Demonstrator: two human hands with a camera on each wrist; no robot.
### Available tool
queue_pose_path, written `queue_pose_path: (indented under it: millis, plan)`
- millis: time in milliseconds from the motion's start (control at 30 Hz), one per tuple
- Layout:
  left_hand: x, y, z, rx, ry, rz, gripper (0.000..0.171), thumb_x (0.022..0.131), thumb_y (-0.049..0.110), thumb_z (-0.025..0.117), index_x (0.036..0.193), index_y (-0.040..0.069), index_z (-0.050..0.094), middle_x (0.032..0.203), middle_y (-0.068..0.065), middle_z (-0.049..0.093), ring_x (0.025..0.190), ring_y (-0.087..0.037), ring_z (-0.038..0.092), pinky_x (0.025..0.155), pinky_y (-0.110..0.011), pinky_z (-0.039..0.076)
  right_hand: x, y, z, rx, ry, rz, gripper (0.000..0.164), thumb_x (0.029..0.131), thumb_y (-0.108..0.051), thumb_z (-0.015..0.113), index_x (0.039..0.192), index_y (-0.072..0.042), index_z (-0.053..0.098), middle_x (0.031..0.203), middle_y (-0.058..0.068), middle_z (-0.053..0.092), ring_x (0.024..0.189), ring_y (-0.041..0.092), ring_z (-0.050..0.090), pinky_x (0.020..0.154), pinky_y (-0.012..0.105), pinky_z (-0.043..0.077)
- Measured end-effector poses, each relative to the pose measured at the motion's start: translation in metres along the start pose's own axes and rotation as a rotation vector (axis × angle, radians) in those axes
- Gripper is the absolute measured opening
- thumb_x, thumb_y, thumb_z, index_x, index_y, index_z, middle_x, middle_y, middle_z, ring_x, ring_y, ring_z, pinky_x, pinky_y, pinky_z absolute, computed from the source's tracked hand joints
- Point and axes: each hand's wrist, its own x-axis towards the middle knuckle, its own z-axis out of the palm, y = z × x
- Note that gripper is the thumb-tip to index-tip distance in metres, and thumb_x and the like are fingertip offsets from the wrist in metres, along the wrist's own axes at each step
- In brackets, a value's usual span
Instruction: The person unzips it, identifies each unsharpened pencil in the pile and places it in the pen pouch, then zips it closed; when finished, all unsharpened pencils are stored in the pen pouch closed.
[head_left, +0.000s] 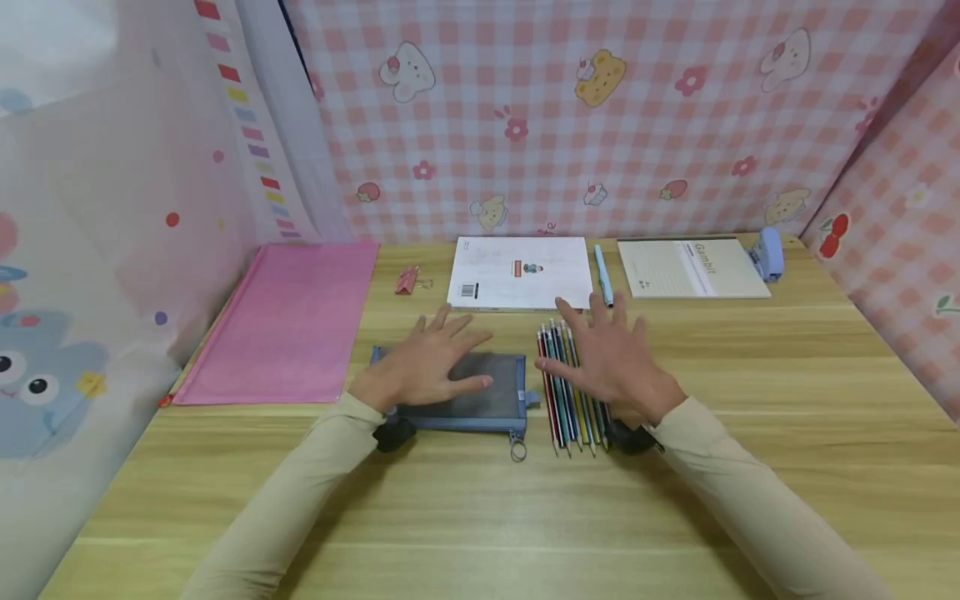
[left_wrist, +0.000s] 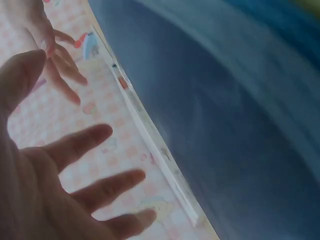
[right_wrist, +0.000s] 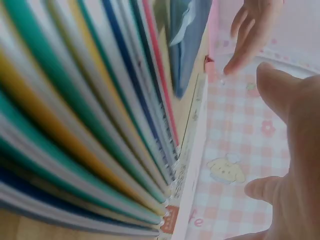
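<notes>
Fingers spread, my left hand (head_left: 427, 362) hovers above a blue-grey mesh zip pouch (head_left: 480, 423) with a ring on its zipper pull. My right hand (head_left: 611, 358), its fingers also spread, is over a row of several striped pencils (head_left: 561, 400) lying side by side, tips toward me. Neither hand grips anything. Part of the pouch and some of the pencils are hidden beneath the hands in the head view. The right wrist view has the pencils (right_wrist: 90, 115) close up, apart from the right hand's fingers (right_wrist: 262, 190).
A pink zip folder (head_left: 285, 325) lies at left, beside pink binder clips (head_left: 407, 281). Along the back are a white book (head_left: 521, 275), a light-blue pen (head_left: 603, 275), a lined notebook (head_left: 675, 268) and a lavender stapler (head_left: 769, 254). Patterned cloth (head_left: 555, 125) hangs behind the table.
</notes>
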Motion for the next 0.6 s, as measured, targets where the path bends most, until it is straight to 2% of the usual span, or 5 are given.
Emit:
queue_pose_path:
  millis: [200, 333, 400, 500, 600]
  plan:
    - [0.000, 0.012, 0.000, -0.009, 0.050, 0.243, 0.058, 0.101, 0.048, 0.051, 0.149, 0.015, 0.049, 0.155, -0.020, 0.044, 0.149, -0.043, 0.034, 0.122, -0.058, 0.031, -0.019, -0.008, -0.005, 0.143, 0.009, -0.087, 0.086, 0.095, -0.068, 0.048, 0.160, -0.017, 0.025, 0.159, 0.030, 0.031, 0.146, 0.058, 0.026, 0.106, 0.075, 0.038]
    - [0.002, 0.021, -0.001, -0.011, 0.057, 0.358, 0.043, 0.101, 0.030, 0.058, 0.139, 0.012, 0.060, 0.146, -0.016, 0.055, 0.138, -0.031, 0.051, 0.117, -0.046, 0.042, -0.034, -0.013, -0.009, 0.287, 0.006, -0.135, 0.077, 0.098, -0.053, 0.055, 0.157, -0.009, 0.032, 0.155, 0.028, 0.040, 0.142, 0.050, 0.039, 0.109, 0.068, 0.040]
    - [0.003, 0.025, -0.001, -0.036, 0.046, 0.392, 0.036, 0.099, 0.022, 0.062, 0.133, 0.013, 0.065, 0.136, -0.011, 0.060, 0.126, -0.024, 0.057, 0.110, -0.040, 0.049, -0.040, -0.016, -0.010, 0.340, 0.016, -0.152, 0.071, 0.099, -0.045, 0.059, 0.153, -0.005, 0.038, 0.151, 0.026, 0.047, 0.140, 0.046, 0.045, 0.110, 0.065, 0.041]
    - [0.005, 0.032, 0.000, -0.080, 0.030, 0.427, 0.031, 0.097, 0.014, 0.065, 0.127, 0.017, 0.070, 0.120, -0.004, 0.063, 0.109, -0.016, 0.059, 0.096, -0.032, 0.053, -0.048, -0.020, -0.009, 0.402, 0.039, -0.180, 0.061, 0.097, -0.035, 0.065, 0.145, 0.000, 0.049, 0.144, 0.022, 0.056, 0.133, 0.042, 0.053, 0.109, 0.060, 0.045]
    - [0.008, 0.037, 0.002, -0.085, 0.016, 0.461, 0.030, 0.096, 0.011, 0.065, 0.124, 0.020, 0.073, 0.113, -0.001, 0.062, 0.103, -0.012, 0.056, 0.091, -0.028, 0.052, -0.055, -0.023, -0.008, 0.456, 0.047, -0.208, 0.051, 0.096, -0.029, 0.068, 0.136, 0.000, 0.057, 0.133, 0.019, 0.064, 0.118, 0.036, 0.065, 0.098, 0.053, 0.054]
